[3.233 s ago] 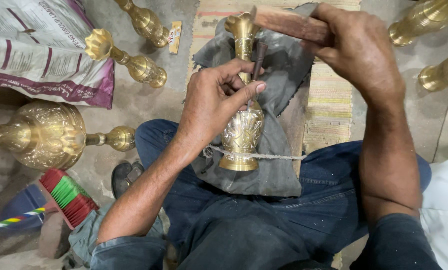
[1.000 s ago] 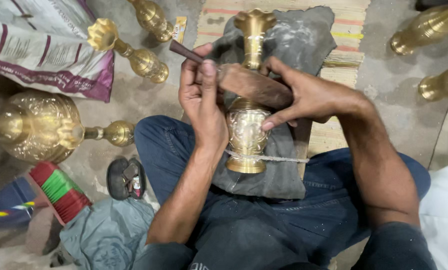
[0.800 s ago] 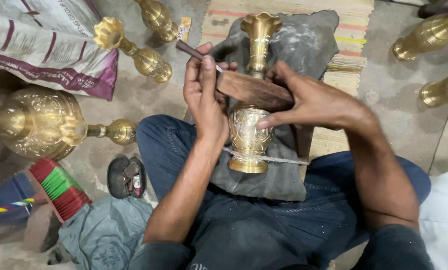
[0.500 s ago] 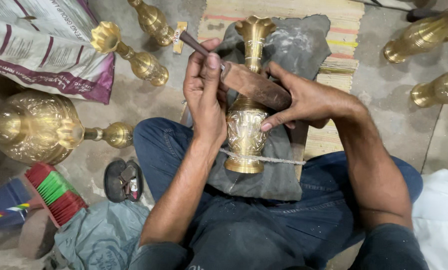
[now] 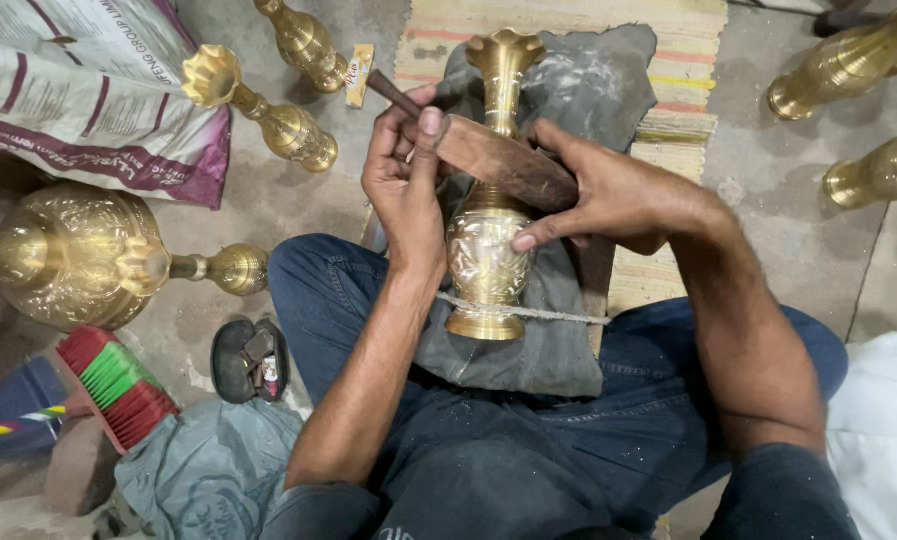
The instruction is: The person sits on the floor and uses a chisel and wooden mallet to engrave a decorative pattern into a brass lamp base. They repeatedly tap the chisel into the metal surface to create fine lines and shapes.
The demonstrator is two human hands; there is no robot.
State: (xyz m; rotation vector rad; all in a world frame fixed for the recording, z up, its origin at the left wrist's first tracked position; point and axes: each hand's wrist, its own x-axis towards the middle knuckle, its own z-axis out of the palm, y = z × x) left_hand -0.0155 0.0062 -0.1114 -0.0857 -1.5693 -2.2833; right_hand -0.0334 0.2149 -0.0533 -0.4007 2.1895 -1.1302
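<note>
The brass vase [image 5: 489,250] lies on a grey cloth [image 5: 559,340] over the person's lap, tied down by a string [image 5: 559,314], while the left hand [image 5: 406,175] and the right hand [image 5: 609,195] both grip a wooden tool [image 5: 499,160] across its neck, with more brass vases [image 5: 279,120] on the floor far left.

A metalworker's floor workshop: engraved golden brass vases [image 5: 299,130] lie about a bare concrete floor [image 5: 769,190], beside a printed sack [image 5: 89,90].
</note>
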